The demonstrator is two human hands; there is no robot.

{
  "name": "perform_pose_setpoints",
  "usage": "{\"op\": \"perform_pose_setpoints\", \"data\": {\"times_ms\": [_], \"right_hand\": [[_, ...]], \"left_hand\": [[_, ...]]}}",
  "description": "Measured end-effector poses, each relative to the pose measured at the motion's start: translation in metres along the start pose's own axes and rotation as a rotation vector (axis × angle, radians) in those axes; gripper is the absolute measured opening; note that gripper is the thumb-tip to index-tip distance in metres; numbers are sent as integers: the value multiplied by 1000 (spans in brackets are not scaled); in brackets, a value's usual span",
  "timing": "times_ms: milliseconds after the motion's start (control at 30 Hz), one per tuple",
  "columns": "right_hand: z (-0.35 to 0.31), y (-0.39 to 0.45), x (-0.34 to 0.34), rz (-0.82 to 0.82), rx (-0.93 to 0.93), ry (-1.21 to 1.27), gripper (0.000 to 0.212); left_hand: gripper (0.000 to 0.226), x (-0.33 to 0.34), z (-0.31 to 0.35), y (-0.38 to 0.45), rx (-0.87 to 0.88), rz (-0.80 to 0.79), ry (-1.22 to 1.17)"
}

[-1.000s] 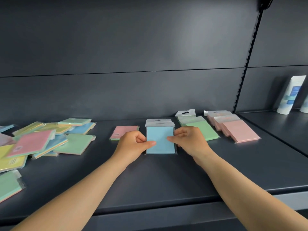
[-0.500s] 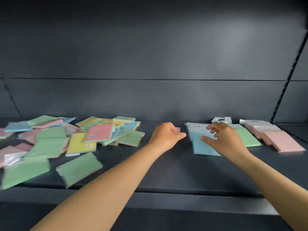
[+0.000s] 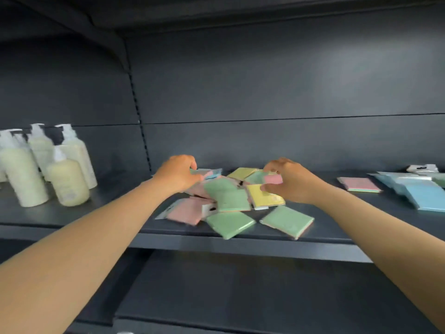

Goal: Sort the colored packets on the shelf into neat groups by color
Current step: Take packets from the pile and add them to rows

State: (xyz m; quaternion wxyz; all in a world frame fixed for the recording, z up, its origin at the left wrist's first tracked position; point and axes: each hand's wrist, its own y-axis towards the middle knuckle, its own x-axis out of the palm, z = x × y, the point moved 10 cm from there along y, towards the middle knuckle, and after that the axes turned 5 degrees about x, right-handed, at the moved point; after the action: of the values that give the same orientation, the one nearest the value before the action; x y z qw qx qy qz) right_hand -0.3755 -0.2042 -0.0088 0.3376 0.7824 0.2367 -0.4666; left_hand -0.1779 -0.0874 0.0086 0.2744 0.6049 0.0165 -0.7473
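Packets of coloured paper in clear wrap lie in a loose, overlapping heap (image 3: pixel 228 198) at the middle of the dark grey metal shelf (image 3: pixel 240 244): pink, green, yellow and blue mixed. At 9 o'clock from the heap stand cream plastic pump bottles (image 3: pixel 43 165). The left hand (image 3: pixel 179 173) reaches over the heap's far left edge, fingers curled down onto the packets; whether it grips one cannot be told. The right hand (image 3: pixel 286 180) pinches a small pink packet (image 3: pixel 273 179) above a yellow packet (image 3: pixel 263 197). At 3 o'clock lie a single pink packet (image 3: pixel 358 184), then a blue packet stack (image 3: pixel 419 191).
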Motion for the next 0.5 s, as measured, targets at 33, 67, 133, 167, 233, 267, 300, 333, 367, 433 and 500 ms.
{"op": "perform_pose_setpoints", "data": {"times_ms": [33,67,133,167,233,267,300,333,367,433,500], "right_hand": [[-19,6,6,-3,-5,2,46],[-36,12,13,-12,-10,2,46],[-63,26,26,-47,-6,-1,46],[-74,34,32,-65,1,5,46],[-90,52,42,-87,15,46,44],[-95,61,48,-94,25,62,44],[-99,72,55,-99,34,66,45],[-101,83,63,-107,46,60,45],[-102,94,72,-117,56,46,45],[-103,118,92,-143,82,21,42],[-101,140,111,-178,130,10,41]], "left_hand": [[37,-7,-22,-4,-27,-5,-5],[36,-13,-42,-7,-50,-11,-6],[32,-21,-79,-7,-92,-14,-12],[31,-23,-96,-5,-110,-12,-19],[32,-23,-126,4,-137,-16,-51],[31,-20,-139,10,-148,-27,-70],[29,-17,-150,16,-153,-39,-86],[24,-13,-161,24,-154,-49,-97],[20,-8,-170,32,-151,-59,-105],[25,5,-188,49,-144,-85,-119],[26,17,-204,65,-145,-105,-145]]}}
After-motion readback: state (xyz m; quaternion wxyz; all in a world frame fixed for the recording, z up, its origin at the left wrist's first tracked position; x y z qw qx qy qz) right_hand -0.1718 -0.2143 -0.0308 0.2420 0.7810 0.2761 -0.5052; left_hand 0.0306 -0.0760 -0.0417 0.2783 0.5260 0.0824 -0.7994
